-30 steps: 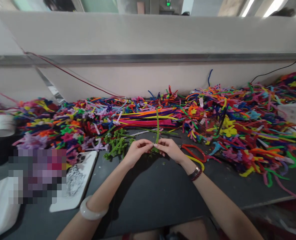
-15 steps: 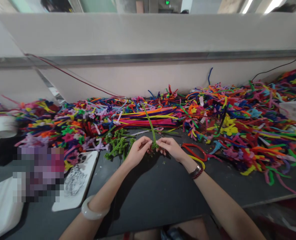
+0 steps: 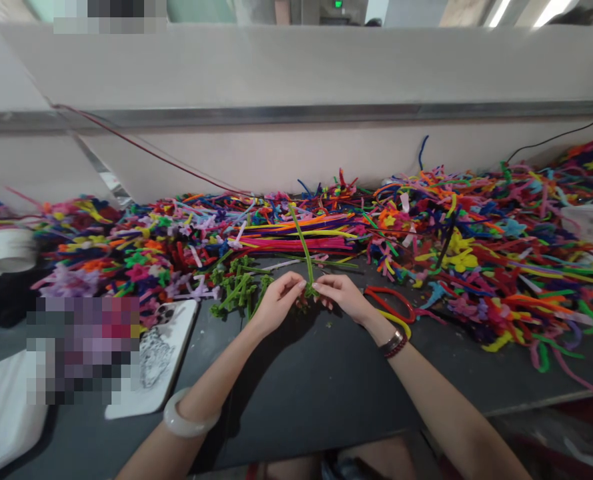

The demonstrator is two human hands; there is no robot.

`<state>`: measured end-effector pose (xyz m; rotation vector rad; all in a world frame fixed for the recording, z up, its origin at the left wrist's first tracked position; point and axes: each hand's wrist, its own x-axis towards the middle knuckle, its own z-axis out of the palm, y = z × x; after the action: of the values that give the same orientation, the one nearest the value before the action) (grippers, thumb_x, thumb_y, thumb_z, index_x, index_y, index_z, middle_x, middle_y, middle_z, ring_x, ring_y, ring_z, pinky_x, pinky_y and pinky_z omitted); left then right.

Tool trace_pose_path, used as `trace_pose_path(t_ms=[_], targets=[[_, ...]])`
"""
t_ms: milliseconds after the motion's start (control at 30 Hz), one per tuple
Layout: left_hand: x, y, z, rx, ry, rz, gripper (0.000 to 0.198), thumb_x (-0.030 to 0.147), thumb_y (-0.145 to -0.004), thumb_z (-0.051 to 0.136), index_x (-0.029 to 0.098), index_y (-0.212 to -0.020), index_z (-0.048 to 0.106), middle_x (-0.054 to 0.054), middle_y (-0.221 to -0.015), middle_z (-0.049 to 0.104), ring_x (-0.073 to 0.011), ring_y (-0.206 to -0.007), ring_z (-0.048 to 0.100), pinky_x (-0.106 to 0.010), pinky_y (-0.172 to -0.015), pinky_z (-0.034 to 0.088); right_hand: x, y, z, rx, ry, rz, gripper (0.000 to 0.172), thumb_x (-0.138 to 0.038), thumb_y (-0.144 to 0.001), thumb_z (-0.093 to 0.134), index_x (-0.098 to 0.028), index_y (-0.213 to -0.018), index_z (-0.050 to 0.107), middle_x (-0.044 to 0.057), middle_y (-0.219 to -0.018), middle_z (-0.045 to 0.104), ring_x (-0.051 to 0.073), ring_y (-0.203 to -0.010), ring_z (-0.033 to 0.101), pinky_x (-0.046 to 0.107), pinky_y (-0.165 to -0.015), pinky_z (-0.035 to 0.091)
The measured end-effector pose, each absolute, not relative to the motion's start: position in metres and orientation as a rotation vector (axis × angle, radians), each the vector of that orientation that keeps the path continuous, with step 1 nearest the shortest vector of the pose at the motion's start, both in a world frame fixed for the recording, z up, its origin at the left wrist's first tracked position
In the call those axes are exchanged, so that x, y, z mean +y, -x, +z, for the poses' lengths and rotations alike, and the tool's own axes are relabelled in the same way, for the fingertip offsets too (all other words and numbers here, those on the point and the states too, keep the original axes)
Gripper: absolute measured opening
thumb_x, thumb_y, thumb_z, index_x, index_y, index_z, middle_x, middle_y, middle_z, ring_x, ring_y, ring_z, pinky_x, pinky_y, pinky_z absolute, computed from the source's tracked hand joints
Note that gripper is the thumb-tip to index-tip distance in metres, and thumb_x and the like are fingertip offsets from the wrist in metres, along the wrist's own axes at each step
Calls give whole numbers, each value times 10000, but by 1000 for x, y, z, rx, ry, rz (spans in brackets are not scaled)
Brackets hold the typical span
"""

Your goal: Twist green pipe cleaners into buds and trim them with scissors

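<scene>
Green chenille stem [image 3: 301, 245] pinched narrowly between left hand [image 3: 277, 304] and right hand [image 3: 343, 298]. Twisted green pieces [image 3: 237, 295] piled alongside; multicoloured stems [image 3: 291, 245] remain heaped beyond.

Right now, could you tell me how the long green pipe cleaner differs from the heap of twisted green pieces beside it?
The long green pipe cleaner stands up, pinched between the left hand and right hand; the heap of twisted green pieces lies untouched on the dark table. The pipe cleaner is one length; the heap, many short bits. Both are green.
</scene>
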<state>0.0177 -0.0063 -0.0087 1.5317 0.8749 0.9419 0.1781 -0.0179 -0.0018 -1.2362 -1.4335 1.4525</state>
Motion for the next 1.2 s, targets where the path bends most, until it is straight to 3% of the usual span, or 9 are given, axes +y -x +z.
trace_pose_path(t_ms=[500,667,1067,1200], targets=[[-11,-19,-11,901,-1645,866,217,373,-763,463,160,-793,494,10,-641,527,-105,-565,501,-213,-523,398,-18,-175,-4,-1280,1235,1393,259,-395,-666,578,-152,-606,507,-57,-484,481,43,-398,401,177,-385,291],[-15,-22,-10,899,-1780,818,261,371,-794,410,152,-707,524,6,-599,527,-102,-543,485,-209,-527,377,-19,-170,-8,-1245,1183,1375,244,-383,-668,582,-158,-628,494,-66,-480,461,37,-382,385,173,-370,277],[-16,-28,-9,741,-1052,803,266,376,-747,474,136,-634,493,26,-491,451,-68,-431,393,-190,-426,299,-23,-160,-12,-1213,1109,1219,238,-370,-694,568,-169,-624,462,-85,-438,392,32,-361,328,178,-365,249],[-15,-26,-8,783,-1190,769,316,413,-754,452,131,-617,491,18,-484,452,-76,-430,400,-202,-429,308,-21,-161,-14,-1235,1130,1242,250,-378,-695,561,-165,-611,460,-79,-446,407,33,-361,333,179,-363,242]])
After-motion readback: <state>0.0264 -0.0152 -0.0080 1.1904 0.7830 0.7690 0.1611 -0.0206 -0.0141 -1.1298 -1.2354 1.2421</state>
